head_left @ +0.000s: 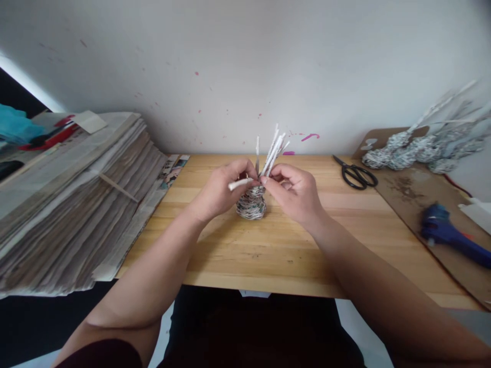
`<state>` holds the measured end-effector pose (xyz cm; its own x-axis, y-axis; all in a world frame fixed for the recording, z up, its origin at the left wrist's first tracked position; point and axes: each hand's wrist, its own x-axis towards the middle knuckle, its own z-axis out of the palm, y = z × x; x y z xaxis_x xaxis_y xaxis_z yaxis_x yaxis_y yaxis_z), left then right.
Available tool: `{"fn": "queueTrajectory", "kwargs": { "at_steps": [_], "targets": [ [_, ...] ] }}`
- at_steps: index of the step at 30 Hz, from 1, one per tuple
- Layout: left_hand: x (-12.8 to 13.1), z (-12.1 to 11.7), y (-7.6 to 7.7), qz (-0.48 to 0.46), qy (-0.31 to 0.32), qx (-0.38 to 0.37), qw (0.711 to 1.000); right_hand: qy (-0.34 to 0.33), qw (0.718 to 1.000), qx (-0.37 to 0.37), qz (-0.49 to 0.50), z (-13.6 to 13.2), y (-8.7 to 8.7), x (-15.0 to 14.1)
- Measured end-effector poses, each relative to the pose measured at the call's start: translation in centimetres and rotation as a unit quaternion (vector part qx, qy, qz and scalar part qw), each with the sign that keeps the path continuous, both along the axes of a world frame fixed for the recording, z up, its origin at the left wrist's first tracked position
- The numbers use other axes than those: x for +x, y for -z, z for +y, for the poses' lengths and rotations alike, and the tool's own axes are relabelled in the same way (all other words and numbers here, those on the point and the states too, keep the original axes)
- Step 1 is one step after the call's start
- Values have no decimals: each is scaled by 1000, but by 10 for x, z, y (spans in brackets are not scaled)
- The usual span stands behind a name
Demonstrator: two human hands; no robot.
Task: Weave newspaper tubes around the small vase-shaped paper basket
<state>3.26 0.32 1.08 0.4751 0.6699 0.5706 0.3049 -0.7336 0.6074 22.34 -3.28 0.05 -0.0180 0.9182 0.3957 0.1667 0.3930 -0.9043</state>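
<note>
A small woven paper vase [251,205] stands on the wooden table [253,245], its body round and its neck narrower. Several white rolled paper tubes [274,149] rise from its top, leaning slightly right. My left hand [226,186] pinches at the left of the neck, and one paper tube sticks out leftward past its fingers. From the right, my right hand [293,189] has its thumb and index finger closed on the base of the tubes. Both sets of fingertips nearly meet at the rim and partly hide the weave there.
Black-handled scissors [356,175] lie to the right. Beyond them are woven paper pieces [418,151] with long tubes and a blue glue gun [452,232] on brown cardboard [399,191]. A tall newspaper stack [76,214] fills the left side. Behind the table rises a paint-spotted wall [245,76].
</note>
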Motion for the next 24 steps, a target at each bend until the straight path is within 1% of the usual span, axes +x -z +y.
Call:
{"fn": "queueTrajectory", "kwargs": {
  "at_steps": [5, 9, 12, 17, 21, 24],
  "targets": [
    [0, -3, -4, -20, -20, -75, 997, -10, 999, 32, -31, -1, 1, 0],
    [-1, -4, -4, -26, -41, -93, 994, -20, 996, 67, -53, 0, 3, 1],
    [0, -6, -6, -15, -58, -86, 994, -23, 996, 76, -49, 1, 3, 2],
    [0, -10, -10, 1, -49, -66, 997, -20, 995, 88, -46, 0, 3, 1],
    [2, -14, -9, 3, -60, -37, 997, -16, 995, 90, -39, -2, 2, 1],
    [3, -15, -7, 6, -84, -12, 996, -17, 994, 99, -53, -2, 1, 2]
  ]
}}
